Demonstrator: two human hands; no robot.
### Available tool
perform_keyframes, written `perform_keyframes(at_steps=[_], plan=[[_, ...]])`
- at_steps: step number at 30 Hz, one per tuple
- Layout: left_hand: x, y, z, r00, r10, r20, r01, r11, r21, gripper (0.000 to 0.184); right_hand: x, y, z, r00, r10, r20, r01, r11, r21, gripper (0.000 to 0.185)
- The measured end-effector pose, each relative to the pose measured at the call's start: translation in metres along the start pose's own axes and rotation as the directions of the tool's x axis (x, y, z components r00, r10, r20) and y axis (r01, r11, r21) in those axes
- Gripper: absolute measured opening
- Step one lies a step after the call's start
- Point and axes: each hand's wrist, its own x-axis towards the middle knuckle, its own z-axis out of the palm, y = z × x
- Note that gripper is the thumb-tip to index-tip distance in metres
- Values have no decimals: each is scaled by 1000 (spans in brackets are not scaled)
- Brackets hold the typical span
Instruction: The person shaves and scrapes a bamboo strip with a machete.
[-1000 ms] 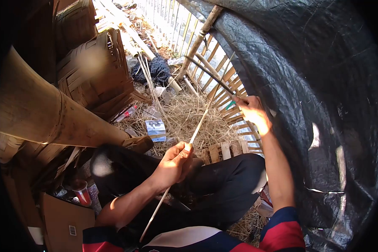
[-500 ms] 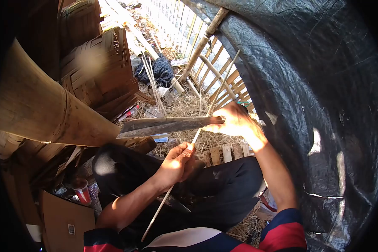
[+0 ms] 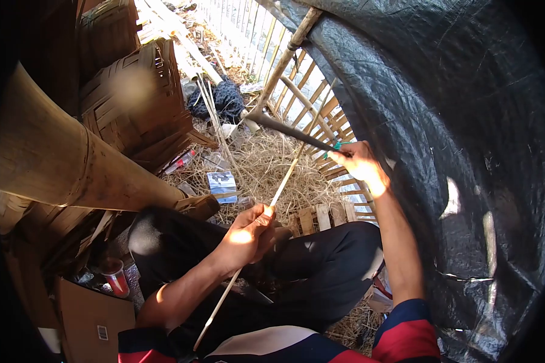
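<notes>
A long thin pale bamboo strip (image 3: 287, 175) slants from my lap up toward the slatted fence. My left hand (image 3: 248, 236) is closed around its middle, above my crossed legs. To the right and higher up, my right hand (image 3: 360, 163) is closed on the handle of a long dark knife (image 3: 290, 131). The blade points up and left and crosses the upper part of the strip in view; whether the two touch, I cannot tell. A bit of green shows at the knife's handle.
A thick bamboo pole (image 3: 97, 163) and woven bamboo baskets (image 3: 136, 97) stand at the left. Dry shavings (image 3: 272, 160) cover the ground ahead. A black tarp (image 3: 448, 151) hangs at the right. A red cup (image 3: 116, 281) and cardboard (image 3: 97, 314) lie at the lower left.
From half a second ago, my right hand has moved up and right, and the knife has swung from lying level across the strip to pointing up and left. My left hand keeps its hold.
</notes>
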Motion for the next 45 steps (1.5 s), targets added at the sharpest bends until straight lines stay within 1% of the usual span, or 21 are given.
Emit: perform_keyframes(at_steps=[2, 4, 8, 11, 12, 14, 16, 20, 22, 23, 24, 27, 30, 36, 38, 39, 41, 42, 43, 44, 45], plan=[[-1, -2, -1, 998, 35, 61, -37, 999, 20, 24, -1, 12, -5, 981, 192, -26, -190, 979, 77, 67], [2, -6, 1, 999, 17, 50, -19, 999, 29, 23, -4, 15, -6, 979, 206, -14, -204, 977, 67, 70], [5, -11, 0, 998, 36, 51, -39, 998, 56, 21, -12, -20, -10, 991, 125, -40, -125, 992, -4, 64], [7, -11, 0, 998, 58, 11, -59, 995, 81, 20, -7, -37, 0, 982, -179, 63, 183, 980, -71, 52], [8, -11, 0, 998, 60, 7, -61, 995, 83, 20, -8, -53, 2, 974, -216, 75, 218, 976, -24, 51], [9, -11, 0, 998, 63, -6, -62, 992, 113, 22, -5, -76, 3, 937, -302, 175, 329, 932, -150, 51], [11, -16, 1, 996, 85, -17, -82, 991, 101, 21, -2, -89, 6, 937, -266, 224, 295, 950, -105, 52], [20, -31, -6, 985, 162, -64, -149, 974, 169, 19, 6, -81, 8, 907, -367, 208, 387, 920, -65, 56], [20, -36, -10, 984, 171, -54, -152, 956, 251, 17, 12, -71, -2, 933, -168, 317, 273, 906, -325, 44], [20, -38, -12, 982, 184, -43, -160, 930, 331, 16, 11, -64, -5, 954, -78, 291, 177, 927, -330, 45], [19, -38, -11, 982, 184, -43, -160, 931, 328, 16, 11, -42, -3, 975, 66, 214, -31, 986, -166, 59], [16, -38, -7, 976, 216, -8, -202, 923, 329, 16, 4, -24, -11, 980, 186, 68, -178, 977, -114, 66], [17, -38, -8, 984, 176, -10, -156, 894, 420, 22, 0, -6, -10, 963, 262, 59, -254, 960, -113, 67], [15, -40, -8, 994, 111, -15, -97, 915, 391, 22, -5, -12, -4, 981, 189, 48, -184, 978, -97, 67], [18, -48, -6, 955, 296, 13, -285, 905, 317, 20, 0, 1, 8, 980, -187, 67, 193, 976, -104, 65], [17, -45, -6, 955, 297, 11, -285, 904, 318, 20, 1, 1, 11, 979, -186, 79, 196, 969, -150, 63], [14, -38, -6, 995, 104, -1, -102, 980, 169, 21, 1, 0, 8, 989, -106, 105, 114, 991, -71, 61], [11, -35, -5, 995, 104, 2, -103, 980, 172, 21, 1, 0, 4, 991, -27, 133, 27, 1000, 3, 59], [8, -31, -3, 985, 172, 19, -170, 943, 286, 21, 0, -1, -1, 986, 114, 121, -106, 992, -69, 58], [6, -28, -3, 970, 238, 41, -235, 890, 391, 22, 0, 3, -3, 986, 112, 120, -104, 992, -72, 58], [7, -31, -5, 970, 241, 42, -238, 891, 387, 22, -1, 8, -3, 969, 241, 43, -241, 970, -26, 60]])
